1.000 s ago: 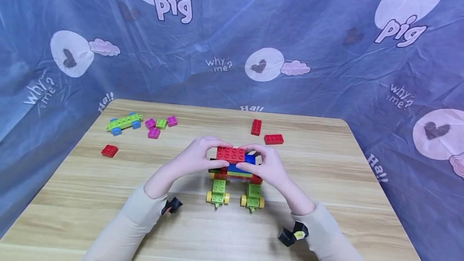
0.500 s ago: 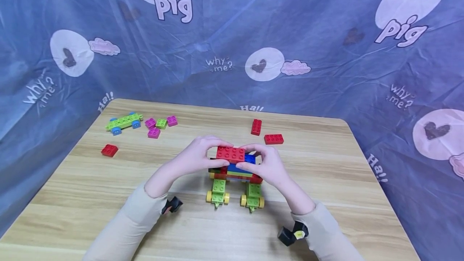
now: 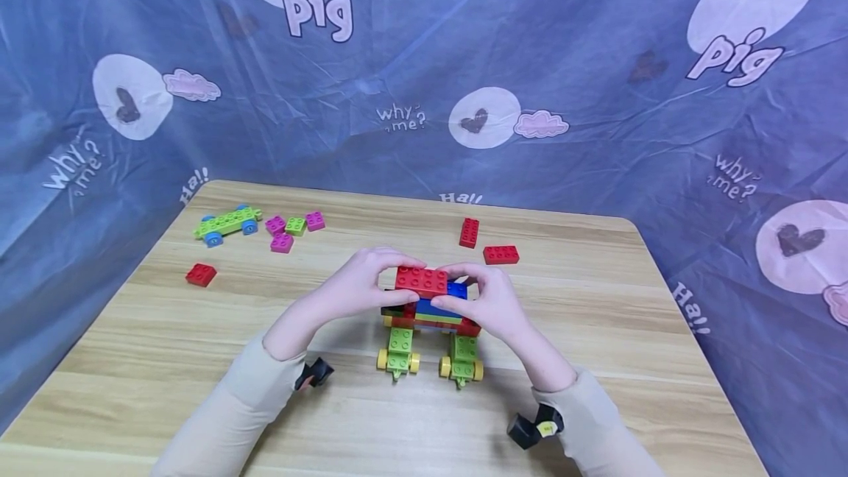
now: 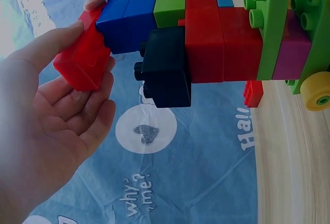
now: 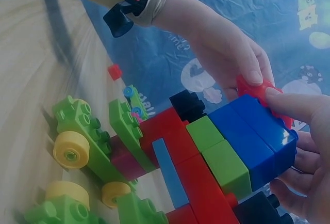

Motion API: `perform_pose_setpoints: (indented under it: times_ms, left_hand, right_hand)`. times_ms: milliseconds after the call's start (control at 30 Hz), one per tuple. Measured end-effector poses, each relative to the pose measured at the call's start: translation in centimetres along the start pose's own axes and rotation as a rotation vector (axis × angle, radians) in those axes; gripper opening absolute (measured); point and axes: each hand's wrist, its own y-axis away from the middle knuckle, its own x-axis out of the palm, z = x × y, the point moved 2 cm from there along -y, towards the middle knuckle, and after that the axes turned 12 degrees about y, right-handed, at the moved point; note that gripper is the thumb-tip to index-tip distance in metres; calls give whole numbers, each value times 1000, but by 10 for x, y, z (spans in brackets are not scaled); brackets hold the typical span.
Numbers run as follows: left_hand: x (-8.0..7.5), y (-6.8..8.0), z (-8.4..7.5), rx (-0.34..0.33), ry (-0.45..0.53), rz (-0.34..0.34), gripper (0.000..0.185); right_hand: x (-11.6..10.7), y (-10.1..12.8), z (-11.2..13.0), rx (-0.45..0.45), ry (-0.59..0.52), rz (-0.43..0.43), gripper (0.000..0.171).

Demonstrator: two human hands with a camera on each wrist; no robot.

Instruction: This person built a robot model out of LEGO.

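while 2 hands [image 3: 361, 283] [image 3: 495, 302] pinch 1 red brick [image 3: 422, 281], 3 magenta bricks [image 3: 281, 243] lie well away.

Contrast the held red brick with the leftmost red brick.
The held red brick is long, with eight studs; the leftmost red brick is shorter, with four. The left hand and right hand grip the held brick above the table; the leftmost brick lies on it. Both are red.

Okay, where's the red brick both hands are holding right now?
Near the middle of the head view, the red brick is between the left hand and right hand, at the top of the blue bricks.
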Motion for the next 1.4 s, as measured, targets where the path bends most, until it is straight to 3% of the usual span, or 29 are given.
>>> perform_pose_setpoints:
  times_ms: [233,1400]
  left_hand:
    - [-1,2,-1,-30,9,6,41]
    - [-2,0,-3,-34,-22,26,42]
  right_hand:
    - [0,0,1,-15,-5,-9,38]
    - [3,3,6,3,17,-35,37]
